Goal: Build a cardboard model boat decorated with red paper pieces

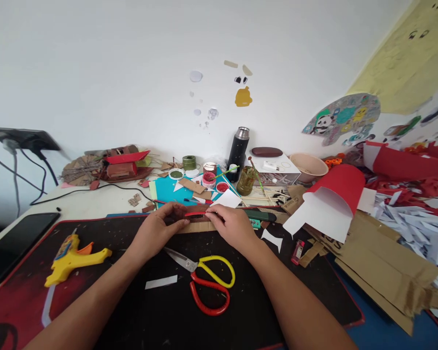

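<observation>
My left hand (159,227) and my right hand (234,224) meet at the back edge of the dark mat. Between them they pinch a narrow red strip (194,214), one hand at each end. Its brown underside or backing is mostly hidden by the fingers. A piece of corrugated cardboard (197,227) lies just below the strip. Nearer to me, scissors (194,266) with one yellow and one red handle rest partly spread on the mat. A white paper strip (161,282) lies beside them.
A yellow glue gun (73,256) and a phone (18,248) lie at left. Behind are paint jars (209,180), a black thermos (238,151) and a glass jar (246,181). To the right are a curved red sheet (337,189), a lighter (298,252), cardboard (381,262) and paper scraps (409,223).
</observation>
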The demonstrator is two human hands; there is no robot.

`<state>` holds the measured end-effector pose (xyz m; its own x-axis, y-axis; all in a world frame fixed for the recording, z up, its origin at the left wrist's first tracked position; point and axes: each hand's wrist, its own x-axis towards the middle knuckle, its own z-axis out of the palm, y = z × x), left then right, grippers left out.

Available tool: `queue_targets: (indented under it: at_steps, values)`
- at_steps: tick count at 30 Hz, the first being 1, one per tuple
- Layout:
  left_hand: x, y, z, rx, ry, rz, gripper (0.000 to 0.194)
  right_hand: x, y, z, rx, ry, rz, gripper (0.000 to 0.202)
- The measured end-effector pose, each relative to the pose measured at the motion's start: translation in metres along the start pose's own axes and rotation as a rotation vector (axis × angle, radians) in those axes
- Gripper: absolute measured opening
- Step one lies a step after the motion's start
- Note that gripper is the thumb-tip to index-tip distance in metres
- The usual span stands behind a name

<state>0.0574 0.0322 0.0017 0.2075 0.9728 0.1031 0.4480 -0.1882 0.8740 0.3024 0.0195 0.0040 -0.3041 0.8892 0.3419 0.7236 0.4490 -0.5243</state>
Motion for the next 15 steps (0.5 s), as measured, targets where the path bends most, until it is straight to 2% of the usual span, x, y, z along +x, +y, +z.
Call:
queue_targets:
  at_steps: [9, 15]
  values:
    - [-0.0015, 0.0036, -0.0009, 0.018, 0.047, 0.055, 0.035, 0.0005, 0.0014, 0.0009, 0.013, 0.022, 0.000, 0.013]
    - [-0.0005, 0.0026, 0.0006, 0.024, 0.060, 0.038, 0.038, 0.0000, 0.0002, -0.0006, 0.002, -0.001, 0.002, 0.014]
